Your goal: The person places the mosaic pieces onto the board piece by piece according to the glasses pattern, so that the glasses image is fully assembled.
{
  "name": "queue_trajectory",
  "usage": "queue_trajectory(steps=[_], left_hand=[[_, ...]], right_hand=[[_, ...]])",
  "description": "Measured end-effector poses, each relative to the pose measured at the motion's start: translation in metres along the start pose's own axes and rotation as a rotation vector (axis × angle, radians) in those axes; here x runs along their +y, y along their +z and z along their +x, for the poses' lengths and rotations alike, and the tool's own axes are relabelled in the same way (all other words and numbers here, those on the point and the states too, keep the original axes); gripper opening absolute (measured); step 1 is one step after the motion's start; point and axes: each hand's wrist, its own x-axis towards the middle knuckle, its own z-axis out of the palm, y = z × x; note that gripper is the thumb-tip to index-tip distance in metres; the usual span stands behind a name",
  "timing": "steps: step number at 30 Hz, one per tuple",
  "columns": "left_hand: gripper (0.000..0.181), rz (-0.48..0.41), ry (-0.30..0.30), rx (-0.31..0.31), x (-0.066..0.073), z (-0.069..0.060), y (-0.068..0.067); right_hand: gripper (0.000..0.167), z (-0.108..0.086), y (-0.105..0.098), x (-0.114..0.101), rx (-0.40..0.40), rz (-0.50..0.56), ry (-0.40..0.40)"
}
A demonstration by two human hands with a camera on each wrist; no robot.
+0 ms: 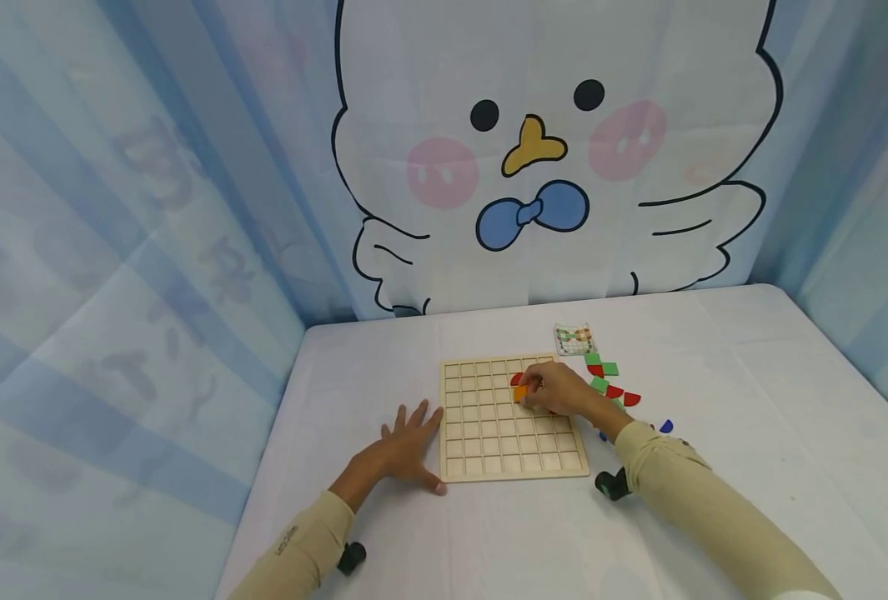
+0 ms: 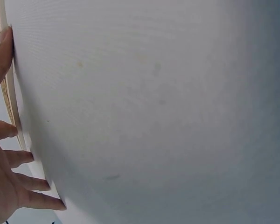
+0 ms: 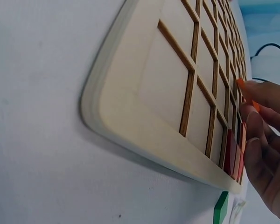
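A light wooden grid board [image 1: 489, 447] lies flat on the white table. My right hand [image 1: 552, 388] is over its upper right part and pinches an orange tile [image 3: 255, 105] between thumb and fingers, just above the cells. In the head view the orange tile [image 1: 519, 393] shows beside the fingertips. A red rounded piece [image 1: 517, 379] sits in a cell next to it, and more red pieces [image 3: 231, 154] lie in cells near the board's edge. My left hand [image 1: 408, 446] rests with spread fingers on the table, thumb and fingertips at the board's left edge.
Right of the board lie loose green squares [image 1: 610, 368], red rounded pieces [image 1: 632, 399] and a blue piece [image 1: 666, 426], some partly behind the right forearm. A small pattern card [image 1: 574, 339] lies behind the board. A printed curtain [image 1: 444, 275] hangs along the table's back edge.
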Motion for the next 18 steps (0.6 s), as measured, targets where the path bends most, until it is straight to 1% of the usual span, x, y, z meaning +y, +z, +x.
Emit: queue_trajectory(steps=[4,10,12,16,18], left_hand=[[0.127,0.004,0.005,0.0,-0.0008,-0.0004,0.0005],[0.127,0.012,0.012,0.001,-0.0009,-0.0003,0.0],[0.127,0.016,0.012,-0.001,-0.0005,-0.0003,-0.0004],[0.126,0.02,0.006,-0.006,0.0001,-0.0004,-0.0007],[0.126,0.02,0.005,-0.008,0.0002,-0.0004,-0.0006]], right_hand=[[0.022,0.0017,0.0014,-0.0011,0.012,-0.055,-0.002],[0.022,0.001,0.001,-0.0031,0.042,-0.104,-0.005],[0.021,0.0012,0.0011,-0.0032,0.05,-0.116,0.005],[0.021,0.0023,0.0017,-0.0025,0.035,-0.126,0.037],[0.023,0.0027,0.0015,-0.0024,0.022,-0.129,0.039]])
